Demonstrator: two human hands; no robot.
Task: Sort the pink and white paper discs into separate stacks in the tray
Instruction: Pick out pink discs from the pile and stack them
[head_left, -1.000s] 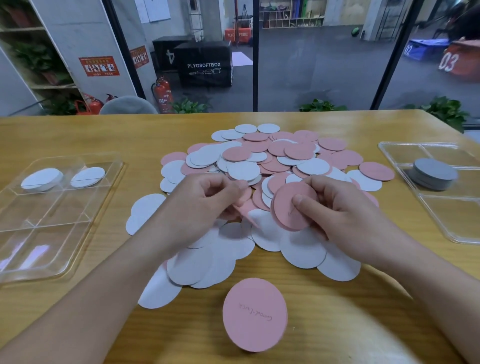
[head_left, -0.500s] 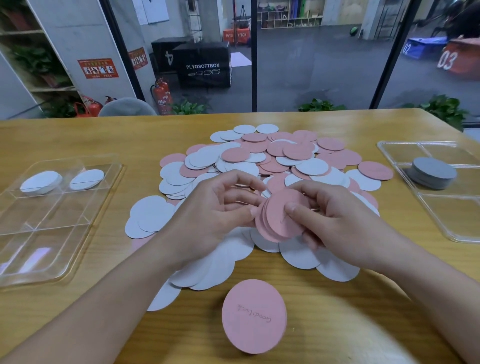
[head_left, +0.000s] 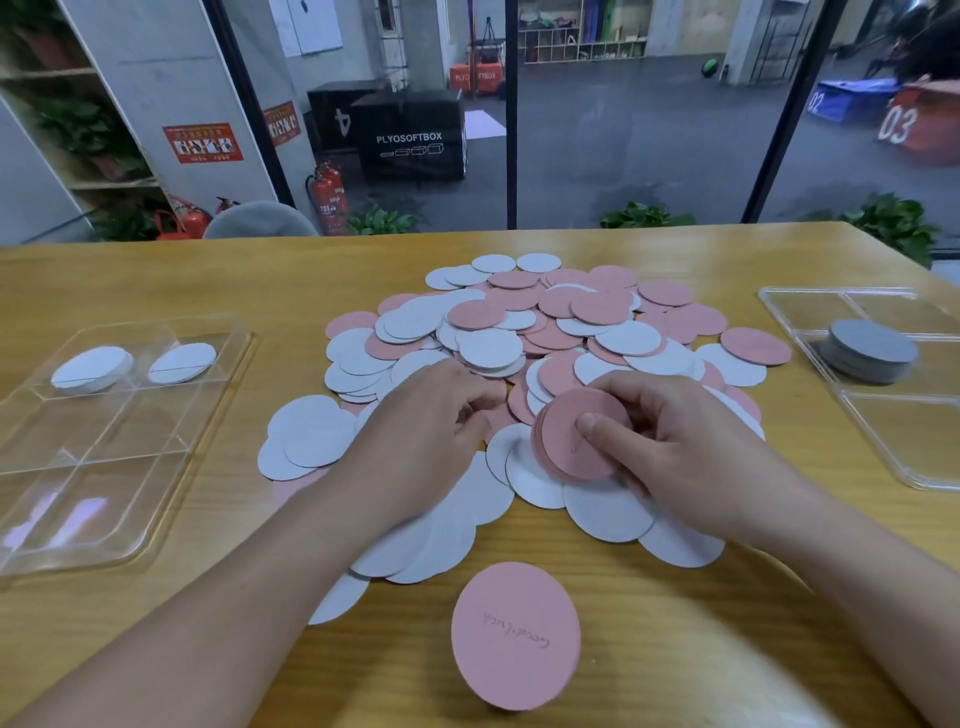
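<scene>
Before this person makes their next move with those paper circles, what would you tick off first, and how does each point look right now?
1. Right hand grips the pink stack firmly: ok.
2. Stack holds pink only: cannot tell, only the top disc shows.
3. Left hand has caught another disc: cannot tell, fingertips hidden.
4. Left tray has bare compartments: ok.
5. White discs already in that tray: ok.
6. Loose pile still mixed: not ok, sorting unfinished.

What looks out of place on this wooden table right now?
One pink paper disc with handwriting lies alone at the near edge, apart from the mixed pile of pink and white discs. The clear plastic tray on the right holds a stack of grey discs, neither pink nor white.
</scene>
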